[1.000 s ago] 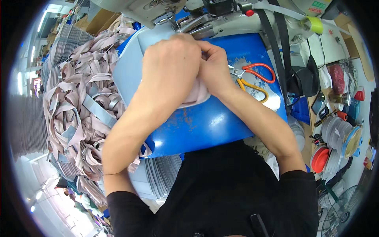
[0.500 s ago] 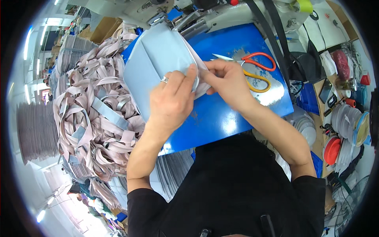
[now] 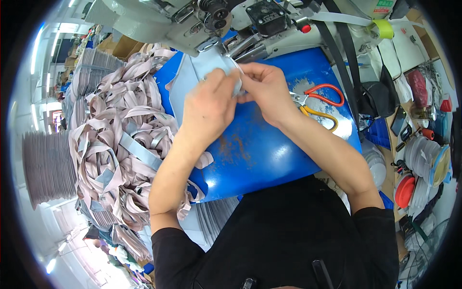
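Observation:
A pale blue fabric piece [image 3: 191,72] lies beneath the metal head of a sewing machine [image 3: 216,24] on a blue table surface [image 3: 255,159]. My left hand [image 3: 209,106] is on the piece with bent fingers, slightly blurred. Just right of it, my right hand [image 3: 269,94] pinches the piece's right edge with thumb and index finger near the machine's foot. Red-and-yellow-handled scissors [image 3: 327,96] lie to the right of my right hand, their blades partly hidden by it.
A big tangled heap of pink and grey straps [image 3: 115,168] fills the left side, beside stacked grey pieces [image 3: 48,164]. Black straps [image 3: 337,53] hang at the right, near a black pouch [image 3: 373,98]. Spools and tools [image 3: 421,168] crowd the far right bench.
My hands began bunched together over the piece, then spread apart as more blue fabric showed. Now both are farther up toward the machine, with the piece shifted right and under its foot.

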